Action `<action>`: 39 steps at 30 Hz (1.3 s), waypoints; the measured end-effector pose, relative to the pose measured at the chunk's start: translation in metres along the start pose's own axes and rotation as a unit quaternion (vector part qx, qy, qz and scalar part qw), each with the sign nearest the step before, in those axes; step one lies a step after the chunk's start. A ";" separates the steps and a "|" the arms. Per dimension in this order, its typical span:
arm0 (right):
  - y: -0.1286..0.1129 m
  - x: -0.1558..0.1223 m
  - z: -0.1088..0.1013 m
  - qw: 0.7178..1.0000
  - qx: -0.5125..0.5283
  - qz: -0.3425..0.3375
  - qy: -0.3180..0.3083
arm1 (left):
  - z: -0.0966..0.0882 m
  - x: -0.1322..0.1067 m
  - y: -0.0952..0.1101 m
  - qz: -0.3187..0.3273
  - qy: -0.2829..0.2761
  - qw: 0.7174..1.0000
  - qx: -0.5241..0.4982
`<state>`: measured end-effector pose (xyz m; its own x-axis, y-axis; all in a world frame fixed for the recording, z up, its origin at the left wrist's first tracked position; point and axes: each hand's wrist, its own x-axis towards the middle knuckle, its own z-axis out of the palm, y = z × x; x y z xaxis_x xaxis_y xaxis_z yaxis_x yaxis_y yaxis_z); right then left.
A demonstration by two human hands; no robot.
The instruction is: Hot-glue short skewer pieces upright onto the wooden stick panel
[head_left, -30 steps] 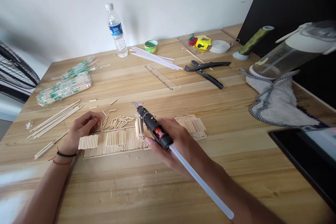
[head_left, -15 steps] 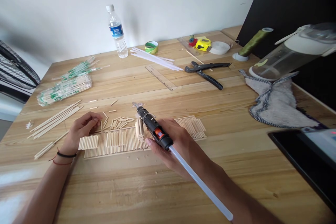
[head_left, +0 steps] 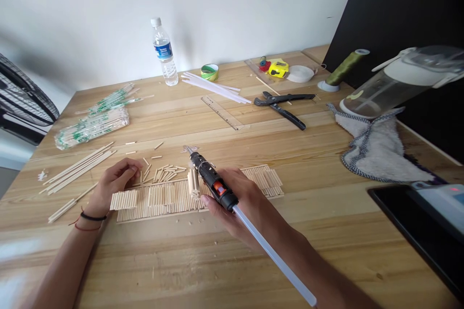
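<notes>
My right hand [head_left: 241,195] grips a black hot glue gun [head_left: 206,174], its nozzle pointing away from me and a long translucent glue stick [head_left: 275,256] sticking out of its rear. Beneath the gun lies a long panel of short wooden sticks [head_left: 181,198] set side by side, with raised stick sections and a small upright stick bundle [head_left: 193,184] on it. My left hand [head_left: 121,176] is closed at the panel's far left edge, fingers curled beside loose short sticks [head_left: 168,173]. Whatever its fingertips hold is hidden.
Long sticks [head_left: 78,169] and plastic-wrapped stick packs [head_left: 94,128] lie at left. Further back are a water bottle [head_left: 165,58], a ruler [head_left: 222,113], black cutters [head_left: 284,104], a yellow tape measure [head_left: 278,68] and a thread spool [head_left: 346,70]. A cloth [head_left: 380,147] and dark tablet-like device [head_left: 409,212] are at right.
The view has tilted slightly, so the scene sits a little lower in the picture. Both hands and the glue gun keep nearly the same place over the panel.
</notes>
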<state>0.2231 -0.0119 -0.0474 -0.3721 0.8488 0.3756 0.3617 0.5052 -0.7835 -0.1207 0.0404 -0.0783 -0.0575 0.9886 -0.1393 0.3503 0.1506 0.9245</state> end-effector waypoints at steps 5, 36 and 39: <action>0.001 0.000 0.001 1.000 -0.002 0.004 0.000 | 0.000 -0.001 0.005 -0.009 -0.017 1.000 0.000; 0.003 0.000 0.004 1.000 0.003 0.001 0.008 | 0.004 -0.004 0.013 -0.011 -0.009 1.000 -0.008; 0.004 0.000 0.003 1.000 -0.001 0.009 0.001 | 0.004 -0.005 0.014 -0.011 -0.009 1.000 -0.011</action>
<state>0.2215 -0.0108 -0.0520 -0.3648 0.8576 0.3625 0.3698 0.4908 -0.7889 -0.1118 0.0379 -0.0660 -0.0474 0.9849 -0.1666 0.3288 0.1729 0.9284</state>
